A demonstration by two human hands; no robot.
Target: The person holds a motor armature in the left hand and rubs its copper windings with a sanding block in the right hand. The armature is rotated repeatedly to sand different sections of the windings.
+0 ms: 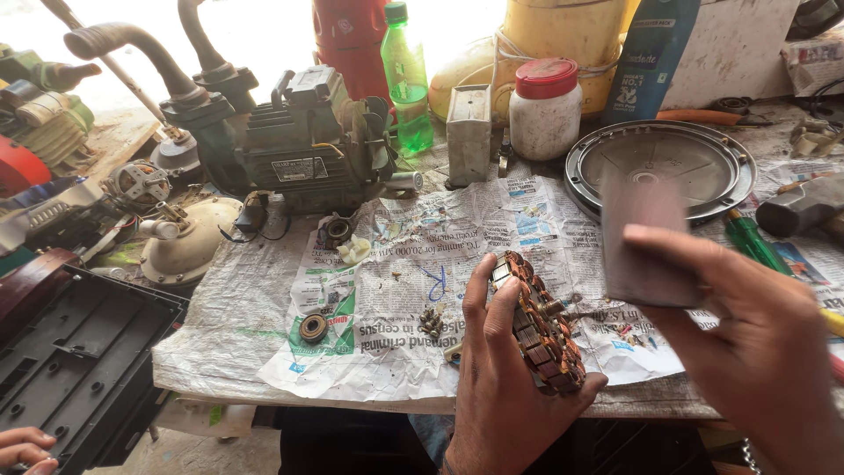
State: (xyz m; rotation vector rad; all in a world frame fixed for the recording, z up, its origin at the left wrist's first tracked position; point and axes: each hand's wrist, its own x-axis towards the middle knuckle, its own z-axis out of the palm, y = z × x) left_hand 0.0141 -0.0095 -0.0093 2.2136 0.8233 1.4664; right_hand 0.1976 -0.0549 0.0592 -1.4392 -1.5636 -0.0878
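Stator winding [538, 321] clamped edge-up in left hand [501, 387] above newspaper [396, 290], coils turned toward right side for access. Right hand [747, 343] closed on blurred flat grey block [642, 246], raised beside stator.

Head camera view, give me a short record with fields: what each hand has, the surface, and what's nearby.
left hand: left hand grips a copper-wound stator on edge
right hand: right hand holds a flat dark block, motion-blurred
surface: workbench covered in newspaper
nearby: green water pump, white jar with red lid, round metal cover, bearing
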